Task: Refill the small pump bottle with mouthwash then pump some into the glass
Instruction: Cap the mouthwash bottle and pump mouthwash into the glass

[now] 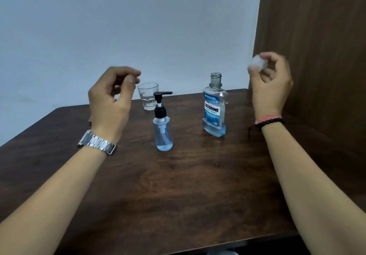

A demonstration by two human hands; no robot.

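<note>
A small clear pump bottle (163, 130) with a black pump head stands mid-table, a little blue liquid at its bottom. To its right stands the mouthwash bottle (214, 108), uncapped, with blue liquid low inside. A clear glass (148, 96) sits behind the pump bottle, near the table's far edge. My right hand (270, 84) hovers right of the mouthwash bottle, pinching its white cap (257, 63) in the fingertips. My left hand (112, 98) hangs in the air left of the glass, fingers loosely curled, holding nothing.
The dark wooden table (178, 185) meets a pale wall at the back. A brown wooden panel (316, 36) rises along the right side, close behind my right hand. The table's front edge runs along the bottom of the view.
</note>
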